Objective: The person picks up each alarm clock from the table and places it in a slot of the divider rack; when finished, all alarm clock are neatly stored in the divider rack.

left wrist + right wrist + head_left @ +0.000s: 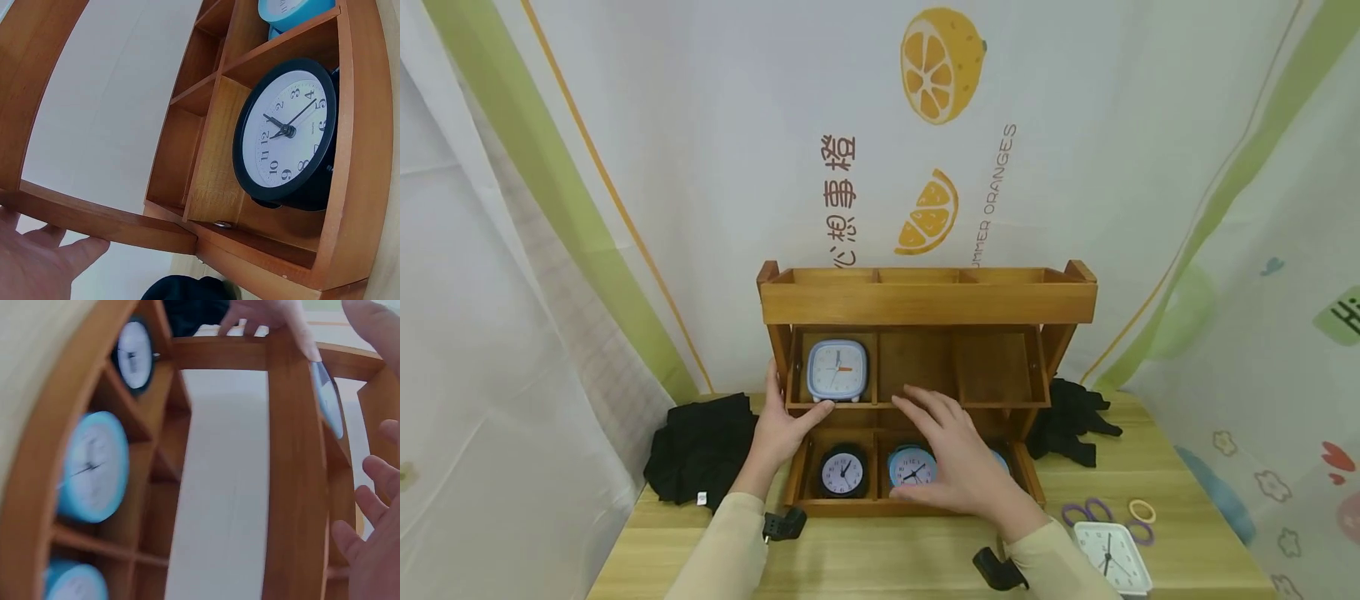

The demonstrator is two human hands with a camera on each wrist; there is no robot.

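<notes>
While the left hand [781, 433] rests with open fingers on the wooden organizer [925, 304], the right hand [958, 458] hovers spread, holding nothing, perhaps touching the round blue clock [908, 468] in its lowest row.

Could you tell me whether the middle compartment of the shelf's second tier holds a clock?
No, that middle compartment is empty; the only clock on that tier is the pale blue square clock in the left compartment.

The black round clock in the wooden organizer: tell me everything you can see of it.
The black round clock stands upright, facing forward, in the bottom-left compartment of the wooden organizer. It has a glossy black rim, seemingly plastic, a white dial with black numerals and dark hands. It rests on the compartment floor. The left hand sits just above, not touching it.
</notes>
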